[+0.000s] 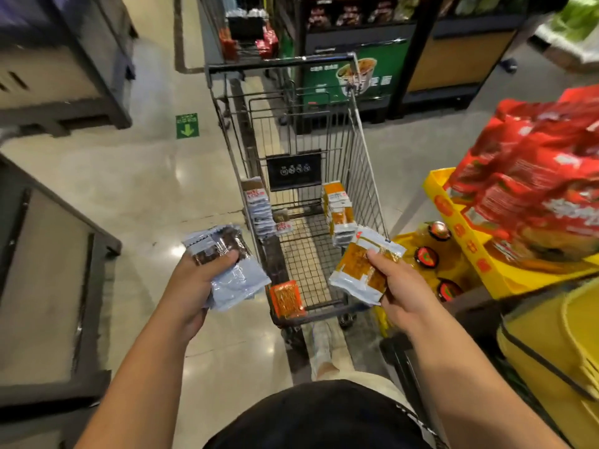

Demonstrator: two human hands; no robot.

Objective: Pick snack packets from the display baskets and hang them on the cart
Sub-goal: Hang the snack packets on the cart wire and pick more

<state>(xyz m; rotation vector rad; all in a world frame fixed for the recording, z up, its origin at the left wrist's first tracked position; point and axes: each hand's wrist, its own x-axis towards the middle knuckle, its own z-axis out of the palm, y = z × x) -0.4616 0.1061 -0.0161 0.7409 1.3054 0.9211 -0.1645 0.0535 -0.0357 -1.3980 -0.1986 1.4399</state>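
A wire shopping cart [363, 150] stands straight ahead of me. My left hand [197, 280] grips a stack of pale blue packets with dark brown snack [231, 273], just left of the cart's near end. My right hand [398, 286] pinches white packets with orange snack [359, 270] over the cart's near right corner. A row of blue-grey packets [259, 209] hangs on the cart's left wall. On its right wall hangs a row of orange packets [338, 212]. One red-orange packet [287, 298] hangs at the near end.
A yellow display stand [460, 222] with large red bags [534, 176] and bottles [428, 257] crowds the right. Yellow baskets [557, 338] sit at lower right. Dark display units [48, 254] line the left. Open floor [162, 176] lies left of the cart; shelves stand beyond it.
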